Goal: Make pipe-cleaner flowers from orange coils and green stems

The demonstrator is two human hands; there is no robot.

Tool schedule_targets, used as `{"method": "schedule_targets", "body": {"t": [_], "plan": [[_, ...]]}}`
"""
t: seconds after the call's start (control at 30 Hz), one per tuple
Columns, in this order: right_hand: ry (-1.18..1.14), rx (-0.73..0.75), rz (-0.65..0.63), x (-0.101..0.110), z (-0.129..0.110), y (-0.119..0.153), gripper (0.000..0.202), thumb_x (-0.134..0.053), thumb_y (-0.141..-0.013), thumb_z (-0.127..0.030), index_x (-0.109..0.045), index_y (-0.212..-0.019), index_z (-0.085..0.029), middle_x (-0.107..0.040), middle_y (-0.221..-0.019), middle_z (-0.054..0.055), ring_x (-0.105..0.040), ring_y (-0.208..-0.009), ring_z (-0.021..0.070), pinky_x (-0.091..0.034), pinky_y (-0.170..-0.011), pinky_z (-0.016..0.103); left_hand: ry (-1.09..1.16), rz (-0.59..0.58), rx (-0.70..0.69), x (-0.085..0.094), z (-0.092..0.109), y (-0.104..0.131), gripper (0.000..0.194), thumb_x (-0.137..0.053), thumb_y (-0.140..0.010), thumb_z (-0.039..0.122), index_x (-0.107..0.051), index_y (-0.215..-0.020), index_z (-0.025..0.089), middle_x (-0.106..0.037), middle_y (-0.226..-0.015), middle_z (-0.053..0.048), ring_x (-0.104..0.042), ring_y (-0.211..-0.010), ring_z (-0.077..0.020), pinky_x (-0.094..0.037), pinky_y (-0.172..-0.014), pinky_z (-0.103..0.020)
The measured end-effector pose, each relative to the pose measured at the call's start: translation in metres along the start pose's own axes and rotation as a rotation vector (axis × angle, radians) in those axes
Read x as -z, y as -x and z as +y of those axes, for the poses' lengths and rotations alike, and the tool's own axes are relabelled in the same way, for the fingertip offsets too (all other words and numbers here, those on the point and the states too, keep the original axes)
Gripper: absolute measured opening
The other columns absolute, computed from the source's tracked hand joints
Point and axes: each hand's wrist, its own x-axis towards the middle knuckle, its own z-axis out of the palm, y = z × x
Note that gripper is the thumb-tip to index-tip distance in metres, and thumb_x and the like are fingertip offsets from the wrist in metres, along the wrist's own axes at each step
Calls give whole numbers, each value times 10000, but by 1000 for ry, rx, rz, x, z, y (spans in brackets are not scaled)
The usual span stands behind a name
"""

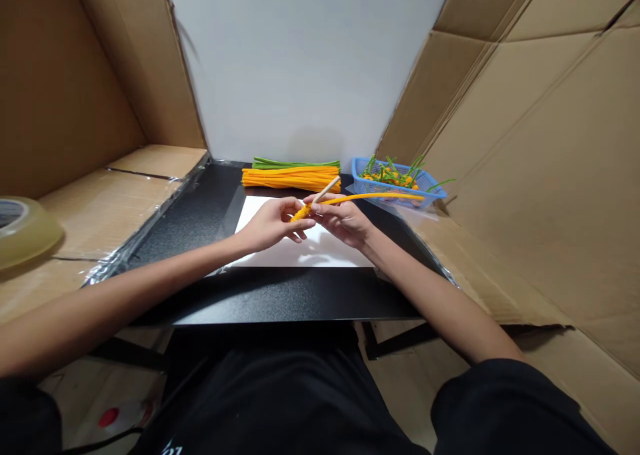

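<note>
Over the white sheet, both my hands meet around a thin pale wooden stick that slants up to the right. An orange pipe cleaner is coiled around the stick's lower end, and its loose length runs out to the right past my fingers. My left hand is closed, with thumb and fingers pinching the coiled part. My right hand pinches the stick and the pipe cleaner where the coil meets the loose length. Some of the fingertips are hidden behind the coil.
Behind the sheet lie a bundle of orange pipe cleaners and a green bundle. A blue basket at right holds green and orange pieces. A roll of clear tape sits at left. Cardboard walls flank the black table.
</note>
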Motion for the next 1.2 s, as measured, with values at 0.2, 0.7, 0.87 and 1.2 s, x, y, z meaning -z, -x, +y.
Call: {"method": "schedule_targets", "body": {"t": [0.2,0.7,0.87,1.2], "plan": [[56,28,114,-4,2,1,277,-920,-638,-321,-805,-862,-207,-742,-818,4,-632,-781,137,-517,-780,286,-273,247,-264,1,0,5,307,-817,-788,407,-659,-823,145,-723,-793,-55,-691,-703,-149,-557,-616,-239],[-83,-31,-14,-5,-3,4,148,-823,-738,-259,-768,-861,-199,-701,-810,-2,-617,-753,132,-525,-825,307,571,-283,172,6,7,1,313,-853,-763,352,-680,-812,95,-659,-697,-36,-609,-561,-96,-500,-551,-214],[-41,12,10,-8,-3,4,219,-871,-704,-320,-730,-805,-186,-655,-762,-13,-594,-692,126,-526,-764,308,683,-354,202,4,11,1,283,-838,-778,327,-697,-865,97,-594,-635,-11,-541,-528,-77,-476,-530,-201],[154,234,303,-15,4,2,213,-890,-632,-327,-751,-745,-210,-687,-770,-3,-556,-724,137,-459,-738,313,159,164,-69,-3,5,0,458,-934,-633,360,-592,-850,145,-698,-761,-27,-687,-605,-154,-556,-570,-273]]}}
